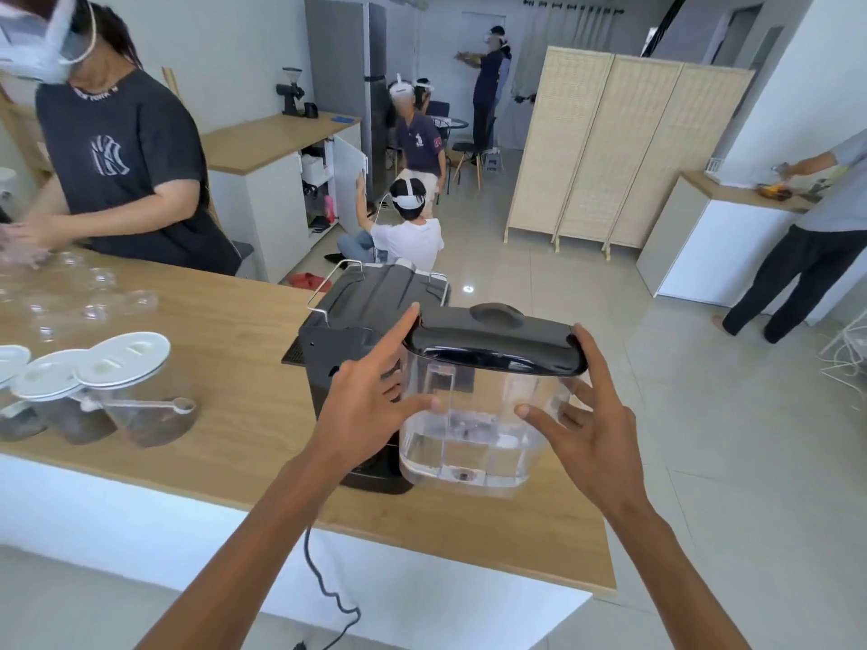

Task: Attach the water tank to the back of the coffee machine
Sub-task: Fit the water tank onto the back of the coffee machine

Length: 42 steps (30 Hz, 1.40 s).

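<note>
The clear water tank (474, 443) with a black lid (492, 342) hangs above the counter's near edge, a little water in its bottom. My left hand (370, 396) grips its left side, thumb on the clear wall and forefinger up at the lid's corner. My right hand (581, 415) holds the right side, thumb on the front wall. The black coffee machine (356, 321) stands on the wooden counter (234, 415) with its back toward me. The tank is just to the right of the machine's back and overlaps it; whether they touch I cannot tell.
Several lidded glass jars (136, 396) with a measuring spoon stand on the counter at left, clear cups (98, 297) behind them. A person in a dark shirt (122, 166) works across the counter. The machine's black cord (323, 584) dangles over the front edge. Other people stand or sit farther back.
</note>
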{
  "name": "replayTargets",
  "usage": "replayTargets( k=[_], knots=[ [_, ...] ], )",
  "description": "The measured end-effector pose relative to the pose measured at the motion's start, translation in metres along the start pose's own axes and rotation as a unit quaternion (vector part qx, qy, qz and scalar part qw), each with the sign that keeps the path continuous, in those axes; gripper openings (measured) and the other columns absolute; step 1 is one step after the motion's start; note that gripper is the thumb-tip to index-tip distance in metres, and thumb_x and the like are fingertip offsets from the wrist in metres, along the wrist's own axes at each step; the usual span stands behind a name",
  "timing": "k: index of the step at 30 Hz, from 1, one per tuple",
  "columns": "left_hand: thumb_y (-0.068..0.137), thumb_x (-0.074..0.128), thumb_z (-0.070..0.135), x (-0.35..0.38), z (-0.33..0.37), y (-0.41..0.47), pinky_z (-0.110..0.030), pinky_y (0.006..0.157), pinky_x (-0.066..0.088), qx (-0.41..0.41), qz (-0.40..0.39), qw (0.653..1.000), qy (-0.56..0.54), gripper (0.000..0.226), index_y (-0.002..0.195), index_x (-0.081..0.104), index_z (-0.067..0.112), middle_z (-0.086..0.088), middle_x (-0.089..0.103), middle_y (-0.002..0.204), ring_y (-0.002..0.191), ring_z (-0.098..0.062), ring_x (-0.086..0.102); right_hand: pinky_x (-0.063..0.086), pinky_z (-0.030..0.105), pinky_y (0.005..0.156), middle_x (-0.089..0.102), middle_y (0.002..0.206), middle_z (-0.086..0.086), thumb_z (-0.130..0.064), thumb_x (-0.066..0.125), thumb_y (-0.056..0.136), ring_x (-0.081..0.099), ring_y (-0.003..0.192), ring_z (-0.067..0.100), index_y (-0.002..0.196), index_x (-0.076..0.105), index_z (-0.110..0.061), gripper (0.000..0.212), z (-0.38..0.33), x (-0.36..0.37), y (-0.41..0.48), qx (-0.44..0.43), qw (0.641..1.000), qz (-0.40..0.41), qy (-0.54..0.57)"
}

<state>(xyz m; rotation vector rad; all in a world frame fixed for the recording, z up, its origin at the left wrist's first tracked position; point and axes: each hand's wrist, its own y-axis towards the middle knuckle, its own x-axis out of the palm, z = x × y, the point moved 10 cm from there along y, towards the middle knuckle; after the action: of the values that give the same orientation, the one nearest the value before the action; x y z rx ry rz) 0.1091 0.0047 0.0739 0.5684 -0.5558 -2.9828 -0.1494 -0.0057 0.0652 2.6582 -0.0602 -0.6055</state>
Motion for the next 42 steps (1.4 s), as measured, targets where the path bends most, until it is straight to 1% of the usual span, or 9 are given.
replayTargets(
  k=[3, 6, 12, 14, 15, 17, 22, 29, 42],
  knots=[
    [0.073, 0.088, 0.028, -0.029, -0.015, -0.002, -0.046, 0.112, 0.047, -0.017, 0.007, 1.0, -0.024, 0.108, 0.157, 0.023, 0.05, -0.009, 0.053, 0.151, 0.142, -0.012, 0.042, 0.044, 0.009, 0.097, 0.042, 0.12, -0.061, -0.029, 0.086, 0.076, 0.049, 0.116, -0.019, 0.157, 0.022, -0.044, 0.104, -0.013, 0.031, 0.003, 0.002, 1.0, -0.003, 0.005],
    [0.069, 0.085, 0.036, -0.056, -0.029, 0.0, -0.046, 0.111, 0.047, -0.022, 0.016, 1.0, -0.014, 0.109, 0.156, 0.022, 0.05, -0.013, 0.051, 0.153, 0.141, -0.021, 0.047, 0.042, 0.009, 0.1, 0.04, 0.124, -0.061, -0.027, 0.085, 0.077, 0.048, 0.124, -0.01, 0.158, 0.021, -0.043, 0.105, -0.026, 0.061, 0.006, -0.006, 1.0, -0.001, 0.018],
    [0.07, 0.086, 0.029, -0.098, -0.055, 0.007, -0.03, 0.107, 0.046, 0.006, 0.038, 0.999, 0.014, 0.107, 0.158, 0.025, 0.039, -0.014, 0.059, 0.144, 0.135, -0.018, 0.051, 0.042, 0.018, 0.107, 0.047, 0.129, -0.052, -0.021, 0.084, 0.08, 0.048, 0.118, -0.023, 0.159, 0.015, -0.042, 0.107, -0.035, 0.114, 0.009, 0.018, 0.999, 0.002, 0.03],
    [0.072, 0.087, 0.027, -0.107, -0.07, 0.01, -0.024, 0.096, 0.051, 0.007, 0.046, 0.999, 0.023, 0.106, 0.158, 0.027, 0.04, -0.009, 0.07, 0.119, 0.113, -0.018, 0.064, 0.043, 0.028, 0.111, 0.053, 0.139, -0.035, -0.02, 0.083, 0.081, 0.053, 0.124, -0.012, 0.159, 0.012, -0.044, 0.109, -0.036, 0.127, 0.009, 0.021, 0.999, 0.007, 0.028],
    [0.072, 0.086, 0.029, -0.11, -0.078, 0.011, -0.021, 0.087, 0.05, 0.011, 0.046, 0.999, 0.025, 0.105, 0.157, 0.026, 0.043, -0.004, 0.062, 0.1, 0.095, -0.015, 0.057, 0.043, 0.033, 0.113, 0.054, 0.143, -0.027, -0.021, 0.082, 0.081, 0.055, 0.128, -0.005, 0.159, 0.009, -0.046, 0.11, -0.036, 0.133, 0.009, 0.022, 0.999, 0.009, 0.025],
    [0.075, 0.087, 0.031, -0.113, -0.093, 0.013, -0.026, 0.08, 0.041, 0.019, 0.04, 0.999, 0.028, 0.104, 0.156, 0.023, 0.051, 0.003, 0.04, 0.098, 0.089, -0.013, 0.039, 0.042, 0.036, 0.114, 0.053, 0.145, -0.025, -0.028, 0.081, 0.081, 0.054, 0.131, 0.001, 0.158, 0.006, -0.047, 0.109, -0.038, 0.144, 0.008, 0.021, 1.0, 0.011, 0.017],
    [0.078, 0.087, 0.023, -0.12, -0.118, 0.019, -0.028, 0.081, 0.037, 0.011, 0.043, 0.999, 0.008, 0.103, 0.155, 0.024, 0.052, 0.005, 0.037, 0.105, 0.092, -0.013, 0.036, 0.042, 0.022, 0.109, 0.049, 0.141, -0.036, -0.043, 0.074, 0.079, 0.053, 0.124, -0.012, 0.159, 0.0, -0.045, 0.109, -0.036, 0.166, 0.013, 0.023, 1.0, 0.004, 0.012],
    [0.078, 0.081, 0.038, -0.12, -0.133, 0.018, -0.027, 0.081, 0.037, 0.025, 0.048, 0.999, 0.001, 0.097, 0.156, 0.026, 0.049, 0.006, 0.041, 0.1, 0.09, -0.012, 0.039, 0.038, 0.005, 0.095, 0.043, 0.127, -0.056, -0.028, 0.077, 0.086, 0.054, 0.109, -0.022, 0.159, -0.004, -0.043, 0.11, -0.013, 0.181, 0.015, 0.043, 0.999, 0.008, -0.014],
    [0.079, 0.085, 0.023, -0.117, -0.153, 0.009, -0.019, 0.078, 0.038, 0.014, 0.062, 0.998, 0.015, 0.097, 0.156, 0.03, 0.046, 0.008, 0.045, 0.091, 0.084, -0.01, 0.039, 0.042, 0.009, 0.096, 0.047, 0.123, -0.055, -0.034, 0.075, 0.087, 0.059, 0.109, -0.015, 0.16, -0.003, -0.038, 0.108, 0.003, 0.192, 0.004, 0.057, 0.998, 0.009, -0.036]
  ],
)
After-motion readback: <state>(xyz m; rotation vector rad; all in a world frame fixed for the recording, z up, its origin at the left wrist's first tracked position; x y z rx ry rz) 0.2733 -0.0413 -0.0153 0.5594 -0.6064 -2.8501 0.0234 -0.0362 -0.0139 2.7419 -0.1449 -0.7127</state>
